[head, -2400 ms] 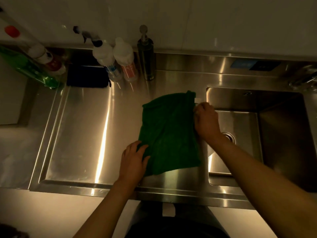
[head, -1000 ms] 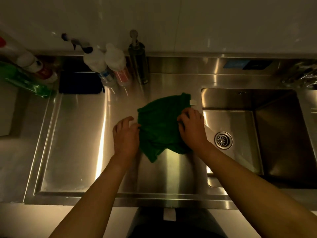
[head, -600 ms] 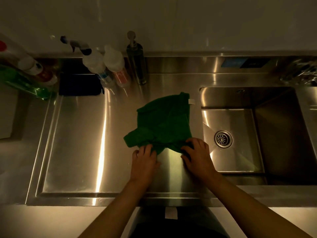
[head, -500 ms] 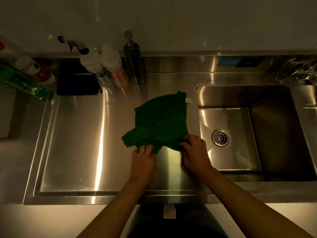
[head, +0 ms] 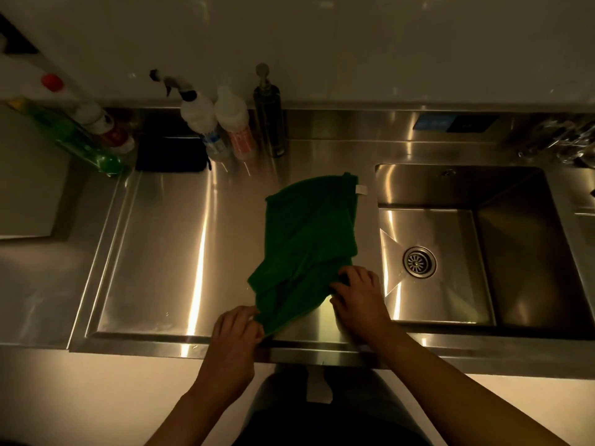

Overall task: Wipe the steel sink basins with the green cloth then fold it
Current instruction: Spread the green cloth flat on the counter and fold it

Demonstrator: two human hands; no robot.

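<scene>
Steel drainboard (head: 154, 252) bears green cloth (head: 309, 239) beside basin (head: 521, 252), bottles (head: 232, 122) behind.

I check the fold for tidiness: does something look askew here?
Only the cloth: its near part is bunched and slanted, not square, while the left hand pinches one corner and the right hand holds the other. No spill shows.

Kitchen, dim warm light. Evidence: stainless sink unit let into a pale worktop (head: 96, 397), deep steel sink basin (head: 528, 252) with a round drain strainer (head: 419, 262), flat drainboard (head: 154, 252) to its left, tap (head: 560, 143) at the far right. Cleaning kit lined up along the white back wall (head: 354, 43): trigger spray bottle (head: 196, 114), white squeeze bottle (head: 233, 120), dark pump dispenser (head: 269, 114), tilted green detergent bottle (head: 74, 140), dark sponge pad (head: 170, 154). Green cloth (head: 309, 233) lies on the drainboard
</scene>
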